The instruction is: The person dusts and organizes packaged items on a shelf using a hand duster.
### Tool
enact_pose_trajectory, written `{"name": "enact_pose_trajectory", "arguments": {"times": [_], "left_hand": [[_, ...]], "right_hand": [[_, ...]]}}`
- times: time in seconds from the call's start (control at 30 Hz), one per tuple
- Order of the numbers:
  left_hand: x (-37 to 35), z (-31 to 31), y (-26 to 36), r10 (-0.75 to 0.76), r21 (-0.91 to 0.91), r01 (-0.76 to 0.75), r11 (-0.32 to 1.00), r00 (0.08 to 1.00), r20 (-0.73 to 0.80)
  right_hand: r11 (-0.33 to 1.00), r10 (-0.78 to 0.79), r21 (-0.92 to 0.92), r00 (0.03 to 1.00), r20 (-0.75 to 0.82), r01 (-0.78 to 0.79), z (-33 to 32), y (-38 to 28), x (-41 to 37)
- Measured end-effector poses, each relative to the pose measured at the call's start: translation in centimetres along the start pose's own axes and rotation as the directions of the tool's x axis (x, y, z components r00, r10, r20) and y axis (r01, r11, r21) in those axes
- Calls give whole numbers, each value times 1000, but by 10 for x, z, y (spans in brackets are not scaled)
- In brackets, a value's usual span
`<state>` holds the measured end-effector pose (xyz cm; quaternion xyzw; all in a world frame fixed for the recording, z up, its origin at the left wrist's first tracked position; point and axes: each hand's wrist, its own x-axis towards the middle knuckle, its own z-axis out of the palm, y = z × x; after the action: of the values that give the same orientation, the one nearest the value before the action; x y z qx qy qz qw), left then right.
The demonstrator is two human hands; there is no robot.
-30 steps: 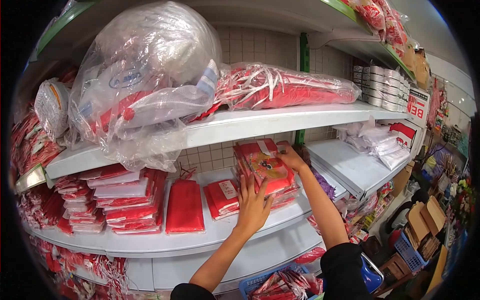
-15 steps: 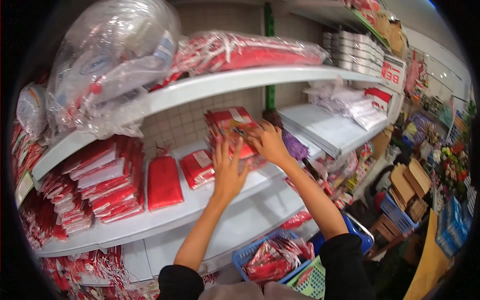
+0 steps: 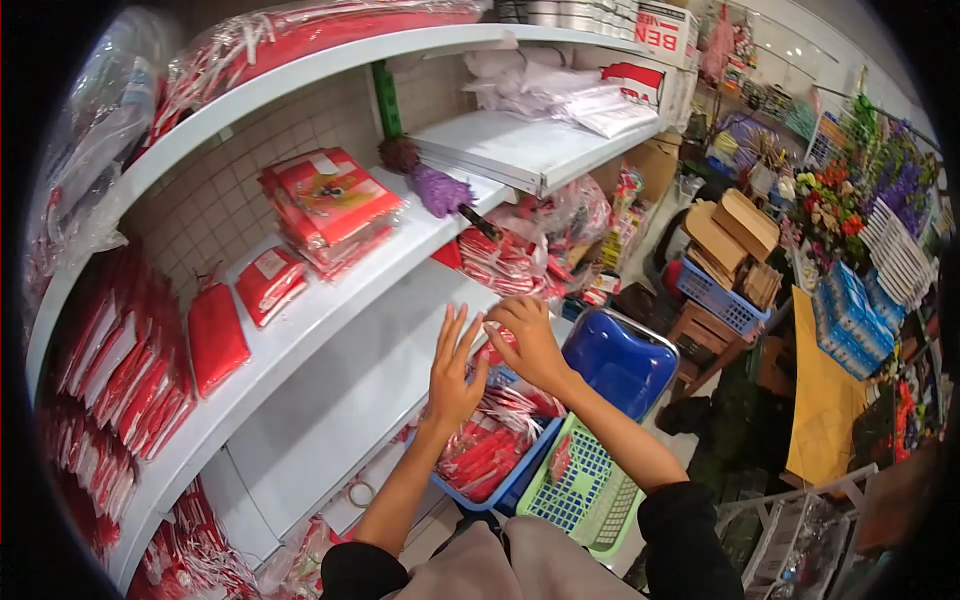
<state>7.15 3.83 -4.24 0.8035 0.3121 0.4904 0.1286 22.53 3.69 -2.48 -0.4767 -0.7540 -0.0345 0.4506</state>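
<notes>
- I watched the person's left hand [image 3: 455, 380] in the air, its fingers straight and spread apart.
- The right hand [image 3: 530, 345] was just beside it, fingers loosely bent and thumb apart from them; I couldn't tell whether the two hands touched at the fingertips.
- From my view the red packets [image 3: 485, 462] showed just beyond and below the hands, heaped in a blue basket [image 3: 463, 494] and partly hidden by them.
- Beside that I had a green basket [image 3: 606, 500], below the right forearm, and a blue panel with a metal rim [image 3: 620, 360] beyond it.
- On the shelf [image 3: 300, 335], well apart from the hands, I saw a stack of red packages [image 3: 335, 195] in clear wrapping.
- Left of that stack lay a smaller labelled pile [image 3: 270, 285], then a flat red packet [image 3: 216, 345].
- To the stack's right I made out a purple bundle [image 3: 440, 192] near the shelf's edge.
</notes>
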Motion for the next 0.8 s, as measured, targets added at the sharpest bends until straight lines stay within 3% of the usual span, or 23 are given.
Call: {"name": "enact_pose_trajectory", "arguments": {"times": [0.13,0.23,0.27,0.43,0.53,0.6,0.67,0.7,0.8], "left_hand": [[-53,42,-15,-126,-40,136,990,974,186],[-105,72,-39,-215,-29,235,972,926,309],[-124,81,-47,-247,-13,268,963,906,344],[-216,122,-91,-400,42,438,898,773,492],[-258,132,-121,-491,170,487,856,668,559],[-278,130,-145,-512,213,492,844,622,593],[-296,127,-171,-523,270,466,843,591,614],[-297,125,-179,-511,221,481,849,636,578],[-302,127,-207,-557,236,536,811,581,593]], "right_hand": [[973,223,-98,966,133,-211,6,36,-87],[911,412,-108,872,264,-398,25,62,-157],[904,427,-125,879,212,-409,39,70,-183],[788,550,1,705,447,-616,76,72,-256],[803,472,112,739,480,-585,121,84,-293],[811,488,46,716,499,-584,150,91,-317],[766,474,65,629,616,-640,161,88,-315],[810,430,58,659,617,-583,172,92,-318],[899,341,11,714,612,-438,200,97,-315]]}}
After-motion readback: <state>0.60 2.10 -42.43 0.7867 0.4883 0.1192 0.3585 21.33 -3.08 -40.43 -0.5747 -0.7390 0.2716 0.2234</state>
